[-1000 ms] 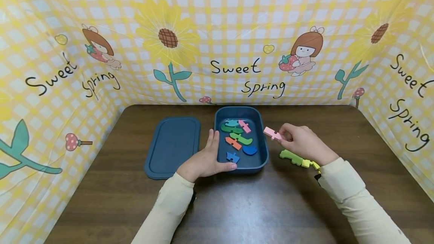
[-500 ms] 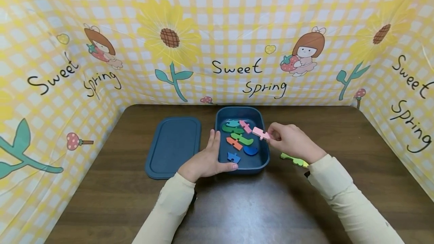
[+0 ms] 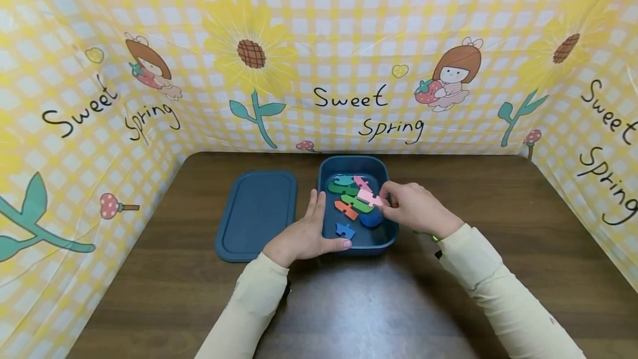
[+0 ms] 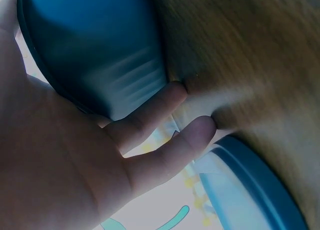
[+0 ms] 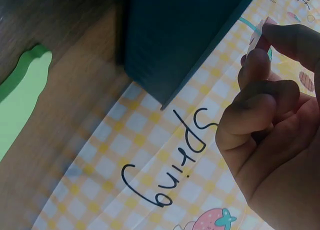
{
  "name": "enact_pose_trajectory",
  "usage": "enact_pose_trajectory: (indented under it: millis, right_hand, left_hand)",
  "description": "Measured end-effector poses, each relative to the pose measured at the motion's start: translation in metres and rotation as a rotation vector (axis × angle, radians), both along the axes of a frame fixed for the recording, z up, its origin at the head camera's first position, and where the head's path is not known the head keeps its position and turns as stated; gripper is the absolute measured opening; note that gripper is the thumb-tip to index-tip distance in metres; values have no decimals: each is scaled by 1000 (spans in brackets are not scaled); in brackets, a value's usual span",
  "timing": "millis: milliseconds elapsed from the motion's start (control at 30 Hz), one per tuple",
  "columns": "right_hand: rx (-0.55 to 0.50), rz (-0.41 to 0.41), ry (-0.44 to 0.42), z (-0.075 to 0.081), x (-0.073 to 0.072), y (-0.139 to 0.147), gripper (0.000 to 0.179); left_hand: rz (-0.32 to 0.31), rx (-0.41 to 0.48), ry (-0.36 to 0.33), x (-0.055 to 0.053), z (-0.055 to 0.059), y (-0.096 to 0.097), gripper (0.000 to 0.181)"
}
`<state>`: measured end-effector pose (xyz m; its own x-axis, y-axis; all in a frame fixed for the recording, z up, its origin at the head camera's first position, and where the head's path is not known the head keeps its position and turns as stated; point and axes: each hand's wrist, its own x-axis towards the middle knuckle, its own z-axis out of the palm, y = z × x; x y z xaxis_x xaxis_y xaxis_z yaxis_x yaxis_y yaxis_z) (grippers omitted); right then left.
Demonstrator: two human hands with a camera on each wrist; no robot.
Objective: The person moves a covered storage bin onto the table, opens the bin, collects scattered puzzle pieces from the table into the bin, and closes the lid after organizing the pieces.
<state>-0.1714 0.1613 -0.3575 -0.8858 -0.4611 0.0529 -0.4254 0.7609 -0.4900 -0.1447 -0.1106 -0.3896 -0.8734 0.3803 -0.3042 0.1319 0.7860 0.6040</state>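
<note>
A pink jigsaw-edged puzzle piece [image 3: 368,198] is pinched between thumb and fingertips of my right hand [image 3: 418,206], above the dark blue box [image 3: 394,231]. Inside the box lie several coloured pieces, among them an orange one [image 3: 346,210], a blue jagged one [image 3: 345,230], a round dark blue one [image 3: 371,218], a green one [image 3: 341,188] and another pink one [image 3: 360,181]. My left hand [image 3: 301,237] rests against the box's left side with straight fingers, its thumb at the front rim. In the left wrist view, two fingers [image 4: 165,162] extend along the outer wall.
The box's dark blue lid [image 3: 256,218] lies flat to the left on the brown wooden table [image 3: 164,270]. A green piece [image 5: 22,95] lies on the table right of the box, mostly hidden by my right arm in the head view. A checked cloth [image 3: 349,60] encloses the table.
My right hand has moved left, carrying the pink puzzle piece from beside the box to above the pieces inside. The left hand has stayed against the box.
</note>
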Motion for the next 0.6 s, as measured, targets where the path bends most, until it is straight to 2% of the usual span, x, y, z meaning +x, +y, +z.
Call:
enact_pose_trajectory:
  millis: [600]
  right_hand:
    - [29, 33, -51, -4, -3, -20, 13]
  left_hand:
    - [-12, -7, 6, 0, 0, 0, 123]
